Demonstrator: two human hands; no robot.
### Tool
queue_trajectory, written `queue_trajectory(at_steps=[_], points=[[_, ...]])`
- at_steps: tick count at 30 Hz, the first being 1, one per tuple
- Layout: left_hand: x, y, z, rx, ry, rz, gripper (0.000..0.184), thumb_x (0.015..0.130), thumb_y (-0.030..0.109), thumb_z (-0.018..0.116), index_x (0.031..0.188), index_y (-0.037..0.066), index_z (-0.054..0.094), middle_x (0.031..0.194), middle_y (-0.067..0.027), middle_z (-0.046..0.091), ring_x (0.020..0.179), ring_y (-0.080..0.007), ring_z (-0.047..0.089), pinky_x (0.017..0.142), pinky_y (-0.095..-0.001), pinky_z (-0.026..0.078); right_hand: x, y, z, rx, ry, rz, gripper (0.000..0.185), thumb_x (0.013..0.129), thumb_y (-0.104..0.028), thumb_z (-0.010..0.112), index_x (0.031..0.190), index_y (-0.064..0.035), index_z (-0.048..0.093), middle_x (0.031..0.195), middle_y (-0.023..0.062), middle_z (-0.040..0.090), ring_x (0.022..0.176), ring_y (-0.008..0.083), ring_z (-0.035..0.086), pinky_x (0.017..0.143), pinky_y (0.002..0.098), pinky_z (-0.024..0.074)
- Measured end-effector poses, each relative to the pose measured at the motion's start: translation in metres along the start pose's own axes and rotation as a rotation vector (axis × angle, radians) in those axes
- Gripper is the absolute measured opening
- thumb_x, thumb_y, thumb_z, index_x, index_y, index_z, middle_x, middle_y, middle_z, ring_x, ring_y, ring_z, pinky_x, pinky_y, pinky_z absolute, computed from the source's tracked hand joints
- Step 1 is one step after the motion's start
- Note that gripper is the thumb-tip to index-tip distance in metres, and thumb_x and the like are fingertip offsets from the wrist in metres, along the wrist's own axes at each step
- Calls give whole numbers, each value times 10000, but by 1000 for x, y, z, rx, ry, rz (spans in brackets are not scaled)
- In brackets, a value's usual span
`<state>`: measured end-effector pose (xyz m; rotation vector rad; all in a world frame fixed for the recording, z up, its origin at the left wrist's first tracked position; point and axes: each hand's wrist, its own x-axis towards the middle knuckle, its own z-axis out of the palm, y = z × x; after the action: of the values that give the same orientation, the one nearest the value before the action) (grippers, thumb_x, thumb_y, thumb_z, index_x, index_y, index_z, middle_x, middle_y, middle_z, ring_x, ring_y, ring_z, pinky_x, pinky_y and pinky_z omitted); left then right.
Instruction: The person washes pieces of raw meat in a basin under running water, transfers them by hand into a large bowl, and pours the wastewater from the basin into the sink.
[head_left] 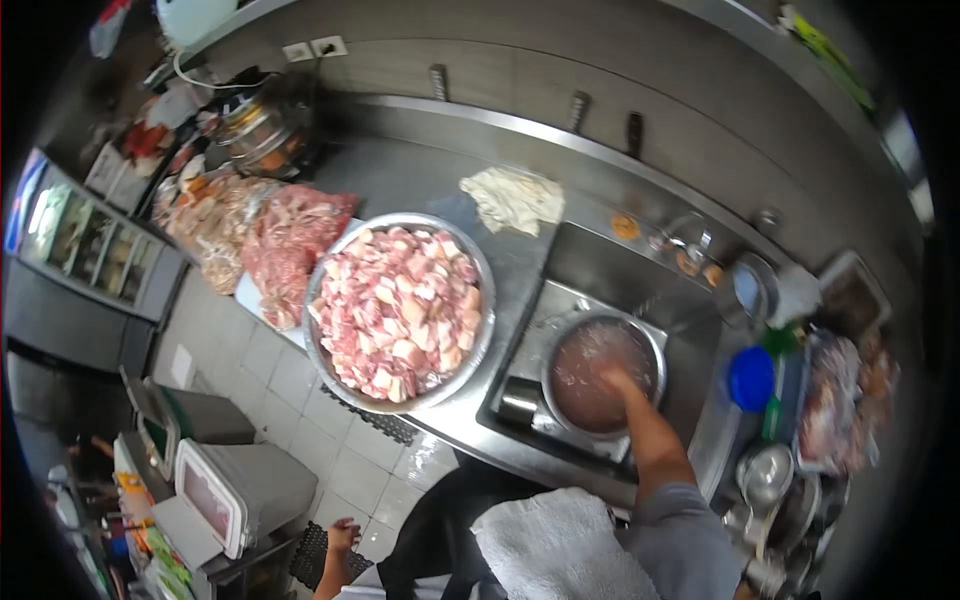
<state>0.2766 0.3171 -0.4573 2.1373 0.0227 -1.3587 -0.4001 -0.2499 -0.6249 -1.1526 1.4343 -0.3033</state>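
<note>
My right hand [617,380] reaches into a metal bowl [658,352] of murky reddish water standing in the sink; its fingers are under the surface and hidden. A metal cup [519,399] stands left of that bowl. My left hand [344,534] hangs low over the floor, away from the counter, with its fingers partly curled and too small to read clearly. On the counter left of the sink, a large metal bowl [489,300] is heaped with chopped pink meat [400,310]. A crumpled pale cloth [513,199] lies behind it.
Bags of meat [290,240] lie left of the large bowl. A blue container [751,379], a ladle [765,474] and a tray of bagged meat [835,400] are at the right. The faucet [690,235] rises behind the sink. Lidded bins [245,490] stand at the lower left.
</note>
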Motion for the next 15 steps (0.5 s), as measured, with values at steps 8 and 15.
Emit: queue_trajectory(at_steps=[8,15], points=[[-79,-13,-8,94,142,-72,355,846,65,747,1179,-33,668,816,-91,682,637,-183,652,522,-336,510,5,-1,83,-637,250,97,442,926,-211,667,1352,-108,608,1141,125,699,969,285,661,800,432,539],[-66,-21,6,-26,-18,-70,350,849,116,753,1158,-32,682,785,-65,687,617,-162,652,517,-317,518,18,21,116,203,-68,315,381,906,-193,728,1273,-146,635,981,92,697,886,228,695,746,387,595]])
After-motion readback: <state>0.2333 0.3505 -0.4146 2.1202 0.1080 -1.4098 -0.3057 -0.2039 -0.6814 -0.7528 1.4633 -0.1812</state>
